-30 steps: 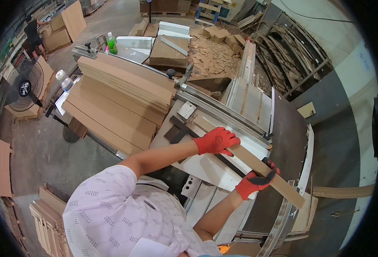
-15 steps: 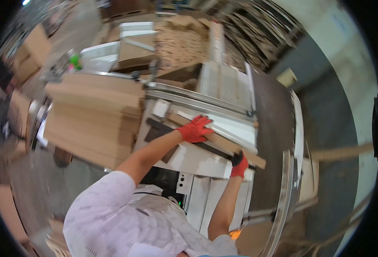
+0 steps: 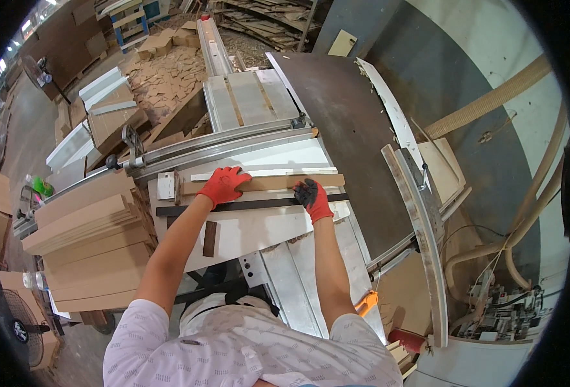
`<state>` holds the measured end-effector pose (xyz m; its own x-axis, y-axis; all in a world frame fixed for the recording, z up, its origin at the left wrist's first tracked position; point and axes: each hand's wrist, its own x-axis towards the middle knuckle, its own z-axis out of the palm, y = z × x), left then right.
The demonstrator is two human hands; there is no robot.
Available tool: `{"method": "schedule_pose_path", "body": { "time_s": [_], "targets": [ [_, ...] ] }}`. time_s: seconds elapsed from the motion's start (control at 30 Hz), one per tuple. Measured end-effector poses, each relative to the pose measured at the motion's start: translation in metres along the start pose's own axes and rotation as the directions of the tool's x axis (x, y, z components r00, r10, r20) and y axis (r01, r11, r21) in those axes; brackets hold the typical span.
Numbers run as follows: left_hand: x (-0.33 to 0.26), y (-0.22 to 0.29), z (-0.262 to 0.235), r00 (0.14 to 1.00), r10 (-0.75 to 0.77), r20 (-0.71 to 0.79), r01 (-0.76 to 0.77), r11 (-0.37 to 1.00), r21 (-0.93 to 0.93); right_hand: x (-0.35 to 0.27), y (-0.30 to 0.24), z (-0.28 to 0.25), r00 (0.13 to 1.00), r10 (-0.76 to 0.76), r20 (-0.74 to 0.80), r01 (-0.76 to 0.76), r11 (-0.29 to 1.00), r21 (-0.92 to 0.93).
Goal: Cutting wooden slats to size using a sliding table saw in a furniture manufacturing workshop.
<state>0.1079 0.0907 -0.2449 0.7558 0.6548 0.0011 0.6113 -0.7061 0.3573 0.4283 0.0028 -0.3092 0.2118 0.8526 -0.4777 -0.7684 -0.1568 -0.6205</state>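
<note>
My left hand, in a red glove, is closed over a brown wooden strip left of its middle. My right hand, in a red glove with dark fingers, has its fingers curled at the same strip near its right end. Its fingertips are partly hidden. Just in front of the strip, a long dark strip runs almost parallel, passing by both hands. Thin white strips lie behind the wooden one. All rest on a white board. A small white block stands at the left end.
A metal rail crosses behind the board. Brown panels are stacked at left. A dark tabletop extends on the right, beside a long upright-edged bar. A short dark piece and an orange-handled tool lie nearer me.
My view has turned and steadied, so the strips appear more level. The wooden strip's right end no longer sticks out past the dark strip. My right hand sits farther in from that end.
</note>
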Motion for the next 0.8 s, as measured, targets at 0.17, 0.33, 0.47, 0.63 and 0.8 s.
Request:
{"method": "schedule_pose_path", "body": {
  "time_s": [0.17,0.33,0.47,0.63,0.8],
  "targets": [
    [-0.007,0.003,0.007,0.996,0.042,-0.085,-0.035,0.996,0.080,-0.055,-0.007,-0.032,0.964,-0.266,0.026,0.263,0.928,-0.265],
    [-0.008,0.000,0.019,0.969,0.058,-0.239,-0.053,0.998,0.030,-0.151,-0.001,-0.118,0.423,-0.902,0.090,0.277,0.034,-0.960],
    [-0.006,0.001,0.029,0.971,0.006,-0.240,-0.003,1.000,0.013,-0.228,-0.006,-0.179,0.355,-0.932,-0.075,-0.280,-0.029,-0.960],
    [-0.009,0.003,0.028,0.965,0.036,-0.259,-0.015,0.996,0.086,-0.195,-0.040,-0.166,0.468,-0.880,0.077,-0.063,-0.120,-0.991],
    [-0.011,0.006,0.024,0.985,-0.037,-0.170,0.052,0.995,0.087,-0.073,-0.077,-0.116,0.575,-0.785,0.231,0.081,-0.226,-0.971]
  ]
}}
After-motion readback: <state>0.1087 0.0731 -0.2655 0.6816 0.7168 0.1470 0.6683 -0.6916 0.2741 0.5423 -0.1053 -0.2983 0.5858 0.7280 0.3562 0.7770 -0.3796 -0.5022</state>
